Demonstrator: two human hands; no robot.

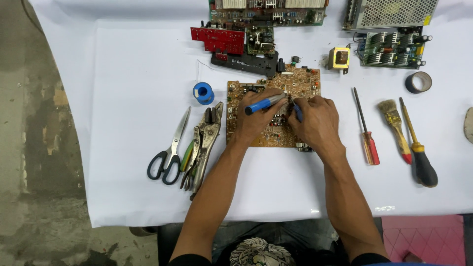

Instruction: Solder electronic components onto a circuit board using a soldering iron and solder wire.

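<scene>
A brown circuit board (pixel 300 81) lies on the white sheet in front of me. My left hand (pixel 258 116) rests on the board and grips a blue-handled tool with a metal barrel (pixel 263 104), its tip pointing right. My right hand (pixel 315 120) is on the board beside it, fingers closed around a small blue-handled tool (pixel 298 113) whose tip meets the board near the other tool's tip. Both hands hide the board's middle.
Left of the board lie scissors (pixel 170 150), locking pliers (pixel 207 140) and a blue solder spool (pixel 203 92). To the right are a red-handled screwdriver (pixel 367 133), a brush (pixel 396 128), a black-handled screwdriver (pixel 419 148) and a tape roll (pixel 419 82). More circuit boards (pixel 219 39) lie at the back.
</scene>
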